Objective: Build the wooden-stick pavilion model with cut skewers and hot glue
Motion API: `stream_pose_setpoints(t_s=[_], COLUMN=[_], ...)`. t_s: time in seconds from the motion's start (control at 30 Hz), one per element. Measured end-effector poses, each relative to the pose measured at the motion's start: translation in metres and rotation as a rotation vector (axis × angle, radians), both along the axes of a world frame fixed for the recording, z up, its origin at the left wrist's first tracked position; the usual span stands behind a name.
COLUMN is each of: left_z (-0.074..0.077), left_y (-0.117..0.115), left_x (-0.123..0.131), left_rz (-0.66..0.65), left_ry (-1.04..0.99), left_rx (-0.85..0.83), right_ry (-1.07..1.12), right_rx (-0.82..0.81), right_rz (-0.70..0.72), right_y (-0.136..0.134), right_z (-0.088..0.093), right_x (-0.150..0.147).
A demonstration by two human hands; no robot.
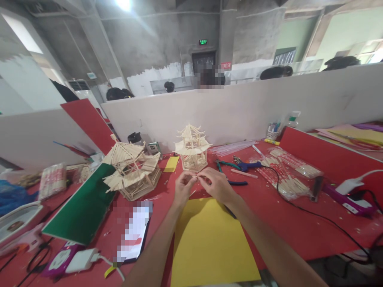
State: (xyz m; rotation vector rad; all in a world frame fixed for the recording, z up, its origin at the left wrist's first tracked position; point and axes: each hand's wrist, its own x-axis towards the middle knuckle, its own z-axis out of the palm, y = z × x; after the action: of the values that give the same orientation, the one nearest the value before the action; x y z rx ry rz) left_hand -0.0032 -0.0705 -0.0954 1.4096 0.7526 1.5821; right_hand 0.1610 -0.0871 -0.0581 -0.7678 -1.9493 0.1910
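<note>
The pagoda models (193, 150) are pale cream, the large sheet (212, 243) plain yellow, the tabletop (287, 237) red, the glue gun (251, 166) blue.

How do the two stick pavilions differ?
The left pavilion looks larger in frame, the middle pavilion smaller. The left one appears tilted, perhaps from lens distortion; the middle one looks upright. The left one stands by the green board, the middle one just beyond the left hand. Both have tiered, pale stick roofs.

pinched piece (195, 177) — too small to tell, phone (133, 236) — blurred
</note>
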Motion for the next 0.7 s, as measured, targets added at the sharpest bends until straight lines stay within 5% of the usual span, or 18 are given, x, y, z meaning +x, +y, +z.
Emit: stream_pose_setpoints(t_s=[0.7], left_z=[0.0006], left_y=[-0.0008], left_x=[0.0009], left_rz=[0.024], left_ry=[0.01], left_rx=[-0.009], right_ry=[-0.001], right_rx=[-0.035], right_rz=[0.017], right_y=[-0.0002], right_z=[0.0031], right_x=[0.0024])
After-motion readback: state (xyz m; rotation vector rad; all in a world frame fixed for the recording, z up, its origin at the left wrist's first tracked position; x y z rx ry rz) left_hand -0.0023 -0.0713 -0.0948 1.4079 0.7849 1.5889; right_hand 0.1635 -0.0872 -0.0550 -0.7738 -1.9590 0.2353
